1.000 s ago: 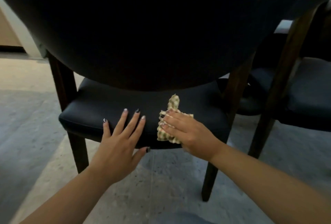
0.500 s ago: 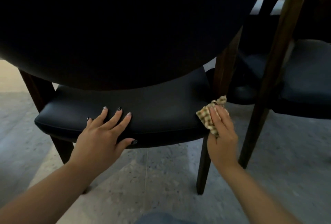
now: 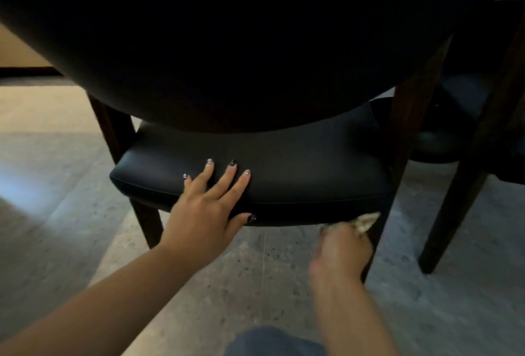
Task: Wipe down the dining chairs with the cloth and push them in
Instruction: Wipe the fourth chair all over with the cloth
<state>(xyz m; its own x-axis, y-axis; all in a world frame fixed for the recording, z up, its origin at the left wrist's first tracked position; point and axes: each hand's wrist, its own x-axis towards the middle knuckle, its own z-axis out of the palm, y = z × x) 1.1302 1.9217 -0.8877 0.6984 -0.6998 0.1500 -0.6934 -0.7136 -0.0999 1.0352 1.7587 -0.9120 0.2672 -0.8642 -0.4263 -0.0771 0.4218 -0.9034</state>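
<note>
Head view: our left hand point(image 3: 204, 213) lies flat, fingers spread, steadying the chair seat point(image 3: 298, 168); our blurred right hand point(image 3: 342, 247) holds the cloth point(image 3: 366, 220) against the rear right leg point(image 3: 379, 230). Best we wipe downward, keeping firm contact.

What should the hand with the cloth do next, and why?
Probably slide the cloth down the chair leg. The right hand holds it at the seat's front right corner, just below the edge, where the leg begins, while the left hand rests flat on the seat, steadying the chair.
</note>
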